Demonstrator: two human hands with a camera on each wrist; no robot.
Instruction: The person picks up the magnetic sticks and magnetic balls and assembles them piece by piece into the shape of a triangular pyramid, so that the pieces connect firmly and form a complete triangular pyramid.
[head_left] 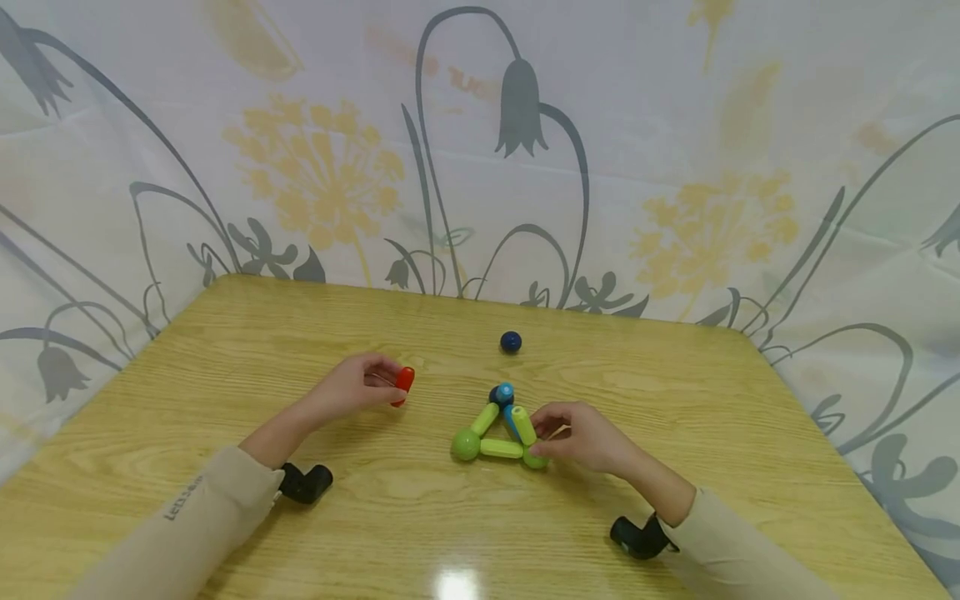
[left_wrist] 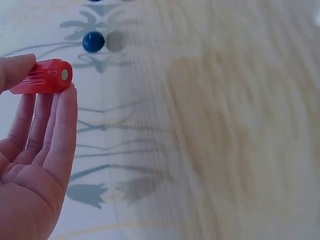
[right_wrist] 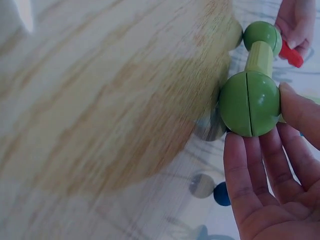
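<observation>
A short red magnetic rod (head_left: 403,385) is pinched between the thumb and fingers of my left hand (head_left: 360,385), a little left of the table's middle. Its round metal end faces outward in the left wrist view (left_wrist: 64,74). My right hand (head_left: 585,435) grips a green ball (right_wrist: 250,104) at the right corner of a triangle of magnetic rods and balls. That triangle has another green ball (head_left: 466,444) at its left corner, a dark blue ball at the back, yellow-green rods (head_left: 501,448) and a blue rod. One yellow-green rod (head_left: 523,426) and a light blue one stick upward.
A loose dark blue ball (head_left: 511,342) lies on the wooden table (head_left: 390,533) behind the triangle. Patterned cloth (head_left: 637,167) hangs along the table's back and sides. Black wrist devices (head_left: 306,483) sit at both cuffs.
</observation>
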